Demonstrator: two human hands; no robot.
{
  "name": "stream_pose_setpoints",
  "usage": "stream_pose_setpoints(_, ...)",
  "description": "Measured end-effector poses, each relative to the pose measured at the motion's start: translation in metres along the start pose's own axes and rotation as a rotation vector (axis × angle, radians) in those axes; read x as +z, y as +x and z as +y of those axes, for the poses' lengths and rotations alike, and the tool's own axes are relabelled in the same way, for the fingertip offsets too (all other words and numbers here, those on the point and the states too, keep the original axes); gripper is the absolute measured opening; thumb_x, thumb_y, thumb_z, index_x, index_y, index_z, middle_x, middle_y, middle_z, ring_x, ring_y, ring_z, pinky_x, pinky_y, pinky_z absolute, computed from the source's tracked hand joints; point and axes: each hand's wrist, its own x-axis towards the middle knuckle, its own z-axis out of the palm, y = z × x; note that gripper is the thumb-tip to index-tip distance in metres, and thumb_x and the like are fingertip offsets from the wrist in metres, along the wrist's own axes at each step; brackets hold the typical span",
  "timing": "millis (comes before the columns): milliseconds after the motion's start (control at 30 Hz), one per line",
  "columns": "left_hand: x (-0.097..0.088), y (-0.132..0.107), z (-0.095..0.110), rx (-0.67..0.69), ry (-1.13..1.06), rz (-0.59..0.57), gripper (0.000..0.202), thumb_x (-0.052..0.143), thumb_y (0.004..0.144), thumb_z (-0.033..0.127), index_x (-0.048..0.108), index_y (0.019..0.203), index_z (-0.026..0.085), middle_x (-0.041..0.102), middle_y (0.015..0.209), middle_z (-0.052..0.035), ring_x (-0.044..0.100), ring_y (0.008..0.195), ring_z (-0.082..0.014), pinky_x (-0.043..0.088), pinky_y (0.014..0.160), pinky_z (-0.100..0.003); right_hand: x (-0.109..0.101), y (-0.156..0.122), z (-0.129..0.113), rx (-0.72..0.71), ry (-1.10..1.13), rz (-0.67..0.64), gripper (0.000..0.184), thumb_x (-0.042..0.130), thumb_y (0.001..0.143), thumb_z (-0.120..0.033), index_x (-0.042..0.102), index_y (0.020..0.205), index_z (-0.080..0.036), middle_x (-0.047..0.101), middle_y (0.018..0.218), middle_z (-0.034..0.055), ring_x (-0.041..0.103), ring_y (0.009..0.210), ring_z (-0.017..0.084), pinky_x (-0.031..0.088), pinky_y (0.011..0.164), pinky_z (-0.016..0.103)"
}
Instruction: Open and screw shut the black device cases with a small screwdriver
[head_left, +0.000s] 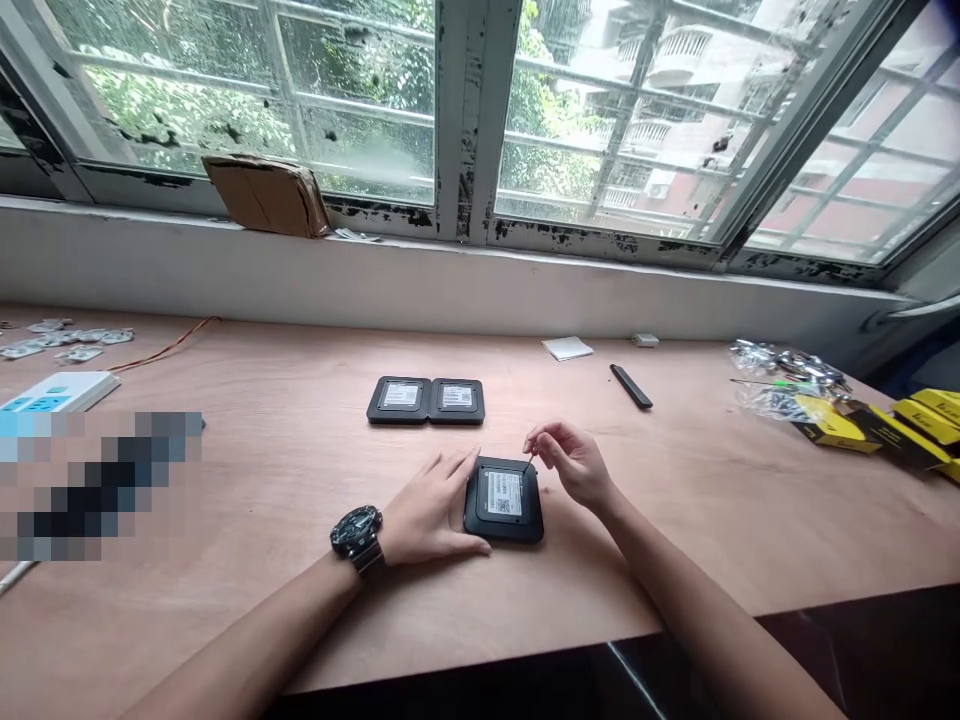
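Note:
A flat black square device (504, 494) lies on the table with a white printed label and QR code facing up. My left hand (435, 507), a dark watch on its wrist, grips the device's left side, thumb by the near edge and fingers by the far edge. Over the far right corner, my right hand (574, 462) is closed in a pinch on a thin pin-like tool (529, 462), whose tip points down at the device's top face. Its exact kind is too small to tell. Beyond them, two similar black devices (405, 397) sit side by side, labels up.
A black bar-shaped object (631, 387) and a white paper (568, 348) lie farther back. Plastic bags (787, 370) and yellow-black boxes (840, 428) are at right. At left stand a white-blue power strip (60, 395) and small white pieces (79, 340). The table's near edge (555, 655) runs below my arms.

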Motion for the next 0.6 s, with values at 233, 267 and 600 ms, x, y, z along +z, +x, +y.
stream_pose_setpoints(233,-0.01,-0.005,-0.027,-0.03,0.041,-0.089,0.13,0.07,0.063,0.086,0.023,0.159,0.014,0.024,0.163,-0.0234,0.022,0.151,-0.0406,0.019,0.123,-0.056,0.041,0.013,-0.011,-0.1,0.054,0.22,0.027,0.052,0.1,-0.051,0.06,0.093,-0.026,0.063,0.08,0.0023,0.057,0.069,0.017,0.045,0.055,0.027)
stream_pose_setpoints(267,-0.013,-0.007,-0.031,-0.033,0.05,-0.102,0.128,0.07,0.063,0.086,0.025,0.159,0.014,0.024,0.163,-0.0228,0.022,0.152,-0.0402,0.02,0.123,-0.055,0.048,0.015,-0.01,-0.101,0.043,0.175,0.027,0.052,0.1,-0.051,0.059,0.093,-0.026,0.062,0.08,0.0022,0.057,0.069,0.017,0.045,0.055,0.028)
stream_pose_setpoints(600,-0.016,-0.01,-0.036,-0.001,0.062,-0.063,0.119,0.066,0.065,0.088,0.035,0.156,0.018,0.033,0.16,-0.0198,0.028,0.15,-0.0402,0.023,0.122,-0.055,0.062,0.02,0.001,-0.074,-0.084,0.086,0.033,0.051,0.1,-0.053,0.068,0.097,-0.025,0.061,0.091,0.0042,0.055,0.068,0.015,0.047,0.059,0.028)
